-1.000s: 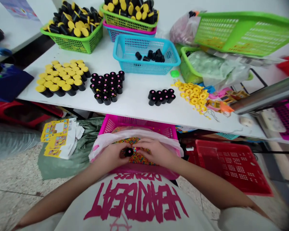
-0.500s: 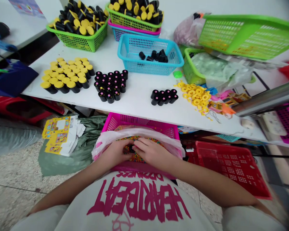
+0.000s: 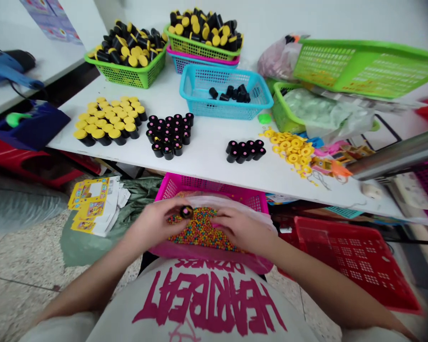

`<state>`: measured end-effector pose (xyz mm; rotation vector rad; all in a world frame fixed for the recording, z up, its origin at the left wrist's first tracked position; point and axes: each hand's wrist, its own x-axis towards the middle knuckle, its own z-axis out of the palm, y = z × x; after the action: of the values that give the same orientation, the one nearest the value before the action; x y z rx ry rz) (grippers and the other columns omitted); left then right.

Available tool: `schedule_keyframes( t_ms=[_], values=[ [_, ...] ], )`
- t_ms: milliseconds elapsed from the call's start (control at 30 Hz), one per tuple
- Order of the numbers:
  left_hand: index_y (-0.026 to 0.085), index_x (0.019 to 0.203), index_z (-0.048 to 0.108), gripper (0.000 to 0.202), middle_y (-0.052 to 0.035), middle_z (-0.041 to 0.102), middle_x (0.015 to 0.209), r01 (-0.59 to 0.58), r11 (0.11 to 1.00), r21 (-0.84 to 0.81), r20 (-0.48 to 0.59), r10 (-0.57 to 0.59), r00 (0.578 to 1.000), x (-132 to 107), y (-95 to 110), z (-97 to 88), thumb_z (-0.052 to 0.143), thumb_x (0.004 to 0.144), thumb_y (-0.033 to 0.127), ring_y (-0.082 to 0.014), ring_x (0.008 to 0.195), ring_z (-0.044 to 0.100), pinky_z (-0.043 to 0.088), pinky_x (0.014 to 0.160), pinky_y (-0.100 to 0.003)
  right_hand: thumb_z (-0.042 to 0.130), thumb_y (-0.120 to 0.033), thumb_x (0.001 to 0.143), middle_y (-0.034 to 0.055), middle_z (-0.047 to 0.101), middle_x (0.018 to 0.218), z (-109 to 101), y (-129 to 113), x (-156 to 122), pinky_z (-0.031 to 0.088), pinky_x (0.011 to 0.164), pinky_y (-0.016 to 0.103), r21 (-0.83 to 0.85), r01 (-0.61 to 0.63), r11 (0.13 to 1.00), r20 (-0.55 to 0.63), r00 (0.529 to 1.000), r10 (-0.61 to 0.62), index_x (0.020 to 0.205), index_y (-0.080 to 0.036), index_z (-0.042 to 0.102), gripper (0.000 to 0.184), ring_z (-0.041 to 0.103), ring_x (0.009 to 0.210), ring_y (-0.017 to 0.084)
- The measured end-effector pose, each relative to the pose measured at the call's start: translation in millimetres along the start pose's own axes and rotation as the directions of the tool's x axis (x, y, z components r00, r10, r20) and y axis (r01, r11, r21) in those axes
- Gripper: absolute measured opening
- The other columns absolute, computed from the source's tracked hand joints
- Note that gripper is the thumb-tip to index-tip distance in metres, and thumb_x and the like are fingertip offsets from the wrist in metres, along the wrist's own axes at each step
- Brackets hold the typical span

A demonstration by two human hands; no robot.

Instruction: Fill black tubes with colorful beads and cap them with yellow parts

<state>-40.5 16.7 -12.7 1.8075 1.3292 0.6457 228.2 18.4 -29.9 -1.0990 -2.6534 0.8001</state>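
Observation:
My left hand point(image 3: 153, 222) is closed around a small black canister point(image 3: 186, 212), its round end with a pink centre facing up. It holds the canister over the left part of many small coloured balls point(image 3: 203, 232). These lie in a pale plastic bag point(image 3: 251, 209) inside a pink basket point(image 3: 169, 186) at my lap. My right hand point(image 3: 240, 229) is at the right side of the balls, fingers curled and tips low among them. Something pinkish shows by its fingertips, too small to name.
On the white table point(image 3: 203, 154) stand black canisters with pink centres point(image 3: 169, 135), a smaller group point(image 3: 245, 151) and yellow-capped canisters point(image 3: 109, 118). Behind are a blue basket point(image 3: 224, 111) and full green baskets point(image 3: 135, 78). Yellow rings point(image 3: 292, 149) lie right. A red crate point(image 3: 356, 261) is below.
My hands were together around the canister; now they are apart. The left has drawn aside and tilted the canister's end up, while the right has moved right, down to the coloured balls.

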Motion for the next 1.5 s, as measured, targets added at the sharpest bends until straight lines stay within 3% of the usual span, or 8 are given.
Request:
schedule_keyframes(
  t_ms=[200,567,700,767,867,1067,1267,1500],
  values=[
    [0.018,0.111,0.067,0.039,-0.0077,0.074,0.103,0.198,0.974,0.11,-0.49,-0.12,0.863,43.4,-13.1,-46.6,0.069,0.076,0.037,-0.0218,0.093,0.071,0.055,0.094,-0.036,0.05,-0.002,0.085,0.0151,0.071,0.1,50.2,14.9,7.2,0.055,0.081,0.032,-0.234,-0.129,0.964,0.336,0.919,0.205,0.101,-0.01,0.069,0.026,0.069,0.087,0.022],
    [0.021,0.118,0.04,0.064,-0.0098,0.063,0.11,0.193,0.977,0.088,-0.544,-0.115,0.831,95.7,-46.0,-73.3,0.079,0.068,0.033,-0.0208,0.086,0.069,0.057,0.077,-0.034,0.055,-0.009,0.078,0.0152,0.067,0.102,86.5,1.9,42.7,0.048,0.06,0.028,-0.153,-0.085,0.985,0.357,0.924,0.135,0.102,-0.01,0.066,0.027,0.067,0.075,0.021],
    [0.016,0.118,0.041,0.063,-0.0163,0.052,0.118,0.102,0.928,0.359,-0.687,0.189,0.701,96.5,-28.1,-66.5,0.077,0.071,0.039,-0.027,0.098,0.062,0.053,0.087,-0.044,0.055,-0.011,0.079,0.0133,0.067,0.104,88.2,3.5,47.5,0.047,0.064,0.025,-0.091,-0.038,0.995,0.378,0.923,0.07,0.098,-0.011,0.068,0.022,0.066,0.079,0.019],
    [0.016,0.114,0.044,0.052,-0.015,0.053,0.113,-0.043,0.909,0.414,-0.632,0.321,0.705,109.0,-6.9,-44.7,0.073,0.077,0.038,-0.0249,0.093,0.061,0.052,0.085,-0.043,0.056,-0.012,0.08,0.0125,0.068,0.102,87.7,6.1,47.8,0.047,0.067,0.024,-0.043,-0.002,0.999,0.375,0.927,0.017,0.095,-0.011,0.069,0.02,0.065,0.083,0.019],
    [0.019,0.116,0.044,0.039,-0.0094,0.061,0.107,-0.239,0.933,0.269,-0.297,0.317,0.901,141.2,25.5,4.7,0.064,0.085,0.033,-0.0153,0.07,0.062,0.053,0.072,-0.034,0.056,-0.01,0.078,0.0123,0.069,0.102,86.8,9.1,47.2,0.047,0.074,0.025,0.033,0.031,0.999,0.356,0.934,-0.04,0.098,-0.011,0.069,0.024,0.064,0.09,0.021],
    [0.019,0.136,0.026,0.066,-0.0176,0.068,0.113,-0.129,0.947,0.293,-0.124,0.171,0.977,192.1,45.3,69.6,0.065,0.086,0.035,-0.0296,0.09,0.07,0.052,0.08,-0.04,0.055,-0.01,0.08,0.0091,0.073,0.108,83.0,10.9,42.6,0.048,0.079,0.027,0.172,-0.081,0.982,0.318,0.948,0.023,0.116,-0.018,0.067,0.04,0.067,0.093,0.021],
    [0.019,0.132,0.036,0.061,-0.0093,0.073,0.106,-0.18,0.948,0.264,-0.088,0.209,0.974,143.8,49.7,28.4,0.067,0.08,0.026,-0.0159,0.069,0.066,0.049,0.069,-0.028,0.064,-0.015,0.082,0.0072,0.072,0.111,57.7,15.5,27.0,0.049,0.086,0.028,0.341,-0.102,0.934,0.27,0.963,0.006,0.115,-0.019,0.069,0.034,0.067,0.098,0.02],
    [0.02,0.096,0.063,0.027,0.0014,0.071,0.079,-0.143,0.952,0.269,0.34,0.045,0.939,36.1,31.9,5.7,0.061,0.069,0.017,-0.0134,0.065,0.063,0.044,0.059,-0.022,0.061,-0.021,0.088,0.0079,0.072,0.107,27.0,12.7,7.0,0.049,0.094,0.035,0.395,-0.072,0.916,-0.007,0.997,0.081,0.108,-0.018,0.069,0.021,0.065,0.101,0.019]
  ],
)
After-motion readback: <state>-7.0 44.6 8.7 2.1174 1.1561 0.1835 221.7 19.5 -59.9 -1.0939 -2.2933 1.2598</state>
